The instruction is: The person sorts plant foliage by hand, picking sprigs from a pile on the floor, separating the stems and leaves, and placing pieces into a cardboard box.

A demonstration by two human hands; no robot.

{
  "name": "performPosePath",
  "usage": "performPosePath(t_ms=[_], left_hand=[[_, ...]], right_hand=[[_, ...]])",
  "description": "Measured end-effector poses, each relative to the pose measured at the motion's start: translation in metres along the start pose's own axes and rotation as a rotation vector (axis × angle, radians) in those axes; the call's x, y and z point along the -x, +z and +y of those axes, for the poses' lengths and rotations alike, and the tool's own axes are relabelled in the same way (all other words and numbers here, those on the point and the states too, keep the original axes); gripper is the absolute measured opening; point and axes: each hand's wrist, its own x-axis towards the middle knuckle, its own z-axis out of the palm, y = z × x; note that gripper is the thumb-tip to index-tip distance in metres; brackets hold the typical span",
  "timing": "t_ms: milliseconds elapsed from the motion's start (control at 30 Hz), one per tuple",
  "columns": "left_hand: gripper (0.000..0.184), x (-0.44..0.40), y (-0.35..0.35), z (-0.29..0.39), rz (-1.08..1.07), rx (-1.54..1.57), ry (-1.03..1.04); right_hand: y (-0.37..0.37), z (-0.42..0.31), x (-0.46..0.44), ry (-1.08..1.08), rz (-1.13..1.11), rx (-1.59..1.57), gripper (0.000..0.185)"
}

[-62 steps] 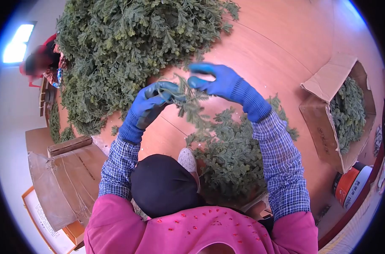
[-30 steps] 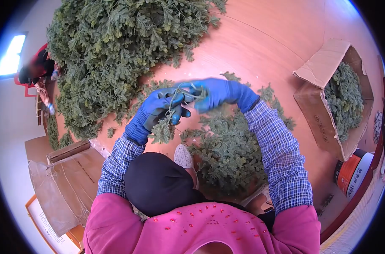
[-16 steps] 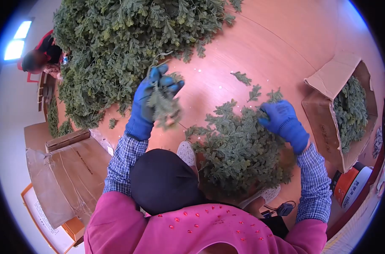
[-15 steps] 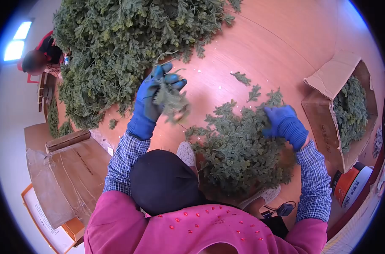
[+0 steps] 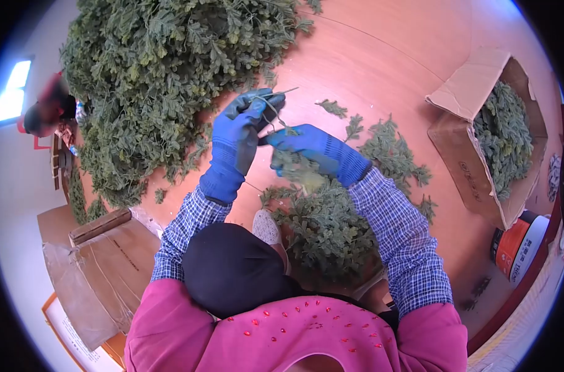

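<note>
Both hands wear blue work gloves and meet in front of my body. My left hand [image 5: 235, 139] is closed round the thin stems [image 5: 271, 105] of some leafy green sprigs, whose ends stick out past its fingers. Just beside it, my right hand [image 5: 322, 149] grips the same bunch, with blurred leaves [image 5: 304, 172] hanging below its fingers. Under the right forearm lies a smaller heap of green sprigs [image 5: 331, 226] between my feet. Single loose sprigs [image 5: 333, 108] lie on the floor beyond the right hand.
A big mound of greenery [image 5: 170, 80] rises ahead on the left. An open carton [image 5: 458, 155] with more sprigs stands at right, near an orange and white tub [image 5: 519, 245]. Flattened cardboard [image 5: 105, 266] lies at left. Another person [image 5: 49, 108] bends down far left.
My right hand has left the small heap and moved left and up to the sprigs in my left hand. The view has shifted slightly.
</note>
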Motion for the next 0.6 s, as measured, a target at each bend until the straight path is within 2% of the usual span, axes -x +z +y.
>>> performPosePath(t_ms=[33,67,133,167,200,233,267,300,333,367,400,433,467,500,533,567,600], left_hand=[[0.036,-0.002,-0.014,-0.007,-0.098,0.237,-0.119],[0.036,0.002,-0.022,-0.012,-0.096,0.242,-0.12],[0.034,0.006,-0.031,-0.025,0.053,0.424,-0.208],[0.028,0.001,-0.056,-0.032,-0.071,0.685,-0.307],[0.021,-0.002,-0.074,-0.025,-0.197,0.744,-0.324],[0.014,-0.021,-0.12,-0.021,0.259,0.39,-0.072],[0.013,-0.026,-0.167,0.003,0.047,0.618,-0.051],[0.015,-0.021,-0.183,0.013,0.092,0.64,0.074],[0.022,-0.01,-0.192,0.018,0.024,0.514,0.08],[0.038,0.003,-0.197,0.017,0.108,0.389,0.025],[0.05,0.016,-0.175,0.005,0.338,0.179,0.038],[0.048,0.024,-0.213,-0.01,-0.008,0.109,-0.078],[0.047,0.038,-0.192,-0.015,0.125,-0.036,-0.156],[0.047,0.056,-0.173,-0.016,0.271,-0.191,-0.228],[0.046,0.07,-0.181,-0.025,0.243,-0.196,-0.298],[0.045,0.084,-0.192,-0.034,0.221,-0.203,-0.365],[0.042,0.097,-0.201,-0.036,0.147,-0.195,-0.439]], right_hand=[[0.001,0.001,0.004,0.027,-0.092,-0.084,0.031],[0.003,0.007,0.002,0.033,-0.092,-0.084,0.031],[0.002,0.015,0.004,-0.059,-0.13,0.018,0.029],[0.007,0.014,0.012,-0.169,-0.104,0.24,0.025],[0.013,0.0,0.021,-0.271,-0.162,0.527,0.025],[0.023,-0.007,0.041,-0.17,-0.102,0.66,0.026],[0.033,-0.012,0.06,-0.067,-0.04,0.796,0.028],[0.033,-0.019,0.074,-0.046,-0.007,0.823,0.028],[0.029,-0.024,0.088,-0.012,0.122,0.82,0.029],[0.022,-0.029,0.104,0.024,0.253,0.807,0.03],[0.008,-0.038,0.117,0.049,0.302,0.824,0.03],[-0.011,-0.048,0.128,-0.103,0.442,0.853,0.027],[-0.031,-0.057,0.137,-0.261,0.569,0.876,0.025],[-0.064,-0.065,0.149,-0.304,0.722,1.104,0.026],[-0.095,-0.072,0.167,-0.349,0.863,1.327,0.028],[-0.099,-0.105,0.194,-0.213,1.224,1.092,0.031],[-0.113,-0.128,0.221,-0.233,1.33,0.756,0.032]])
